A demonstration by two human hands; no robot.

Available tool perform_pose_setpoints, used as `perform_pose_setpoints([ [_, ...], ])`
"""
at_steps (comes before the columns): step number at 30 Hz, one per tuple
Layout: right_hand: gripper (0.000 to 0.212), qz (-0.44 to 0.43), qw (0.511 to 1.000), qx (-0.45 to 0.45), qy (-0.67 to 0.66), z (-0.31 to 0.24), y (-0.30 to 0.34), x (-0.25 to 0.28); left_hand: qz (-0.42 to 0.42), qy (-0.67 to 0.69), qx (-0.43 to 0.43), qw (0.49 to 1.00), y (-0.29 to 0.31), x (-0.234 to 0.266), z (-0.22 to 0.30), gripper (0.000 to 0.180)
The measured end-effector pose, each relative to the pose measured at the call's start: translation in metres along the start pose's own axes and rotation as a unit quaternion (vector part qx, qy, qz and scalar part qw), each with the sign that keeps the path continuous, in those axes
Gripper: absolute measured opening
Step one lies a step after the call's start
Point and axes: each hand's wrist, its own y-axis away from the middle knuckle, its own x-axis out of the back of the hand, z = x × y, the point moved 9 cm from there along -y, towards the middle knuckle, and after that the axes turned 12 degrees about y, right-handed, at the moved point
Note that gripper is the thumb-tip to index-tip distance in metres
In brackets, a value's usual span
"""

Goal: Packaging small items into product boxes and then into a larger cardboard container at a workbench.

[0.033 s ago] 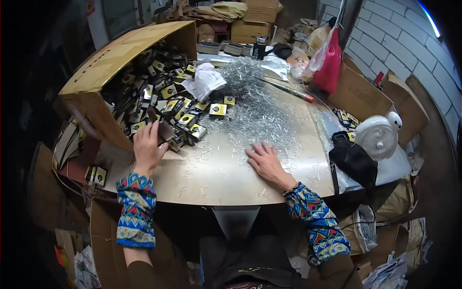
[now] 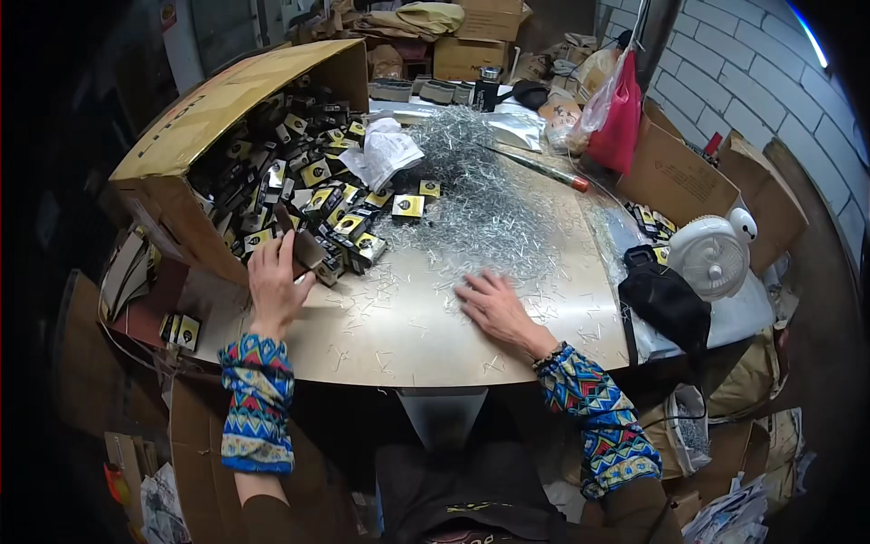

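Observation:
My left hand point(image 2: 275, 286) is closed round the near end of a small cardboard box point(image 2: 309, 251) with its flaps standing up, at the front of a heap. The heap is made of small black, yellow and white boxes point(image 2: 347, 224) spilling from a large carton. My right hand point(image 2: 494, 308) rests palm down on the table, fingers spread and nothing gripped. Its fingertips touch the near edge of a pile of thin silvery metal pins point(image 2: 489, 213). More pins lie scattered between my hands.
The large carton point(image 2: 149, 204) lies on its side at left, near crumpled white paper point(image 2: 385, 154). At right are a white fan point(image 2: 711, 258), a black pouch point(image 2: 666, 295) and an open carton point(image 2: 675, 172). A pink bag point(image 2: 616, 118) hangs behind; a black bottle point(image 2: 487, 91) stands at the back.
My right hand has shifted slightly left over the pins. My left hand stays at the small box with almost no movement.

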Motion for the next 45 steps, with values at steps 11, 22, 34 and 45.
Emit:
perform_pose_setpoints([
  [11,0.029,-0.031,0.995,0.015,-0.094,-0.01,0.028,-0.003,-0.121,0.168,0.14,0.968,0.07,-0.029,0.073,0.069],
  [22,0.037,-0.091,0.984,0.066,-0.138,-0.033,0.042,0.0,-0.097,0.759,0.531,0.363,0.169,-0.035,0.116,0.03],
  [34,0.039,-0.092,0.968,0.035,-0.229,-0.043,0.033,-0.011,-0.146,0.587,0.695,0.388,0.38,-0.069,0.155,0.022],
  [45,0.046,0.017,0.996,0.058,-0.066,-0.122,0.053,0.002,-0.133,0.662,0.671,0.306,0.364,-0.091,0.236,0.02],
])
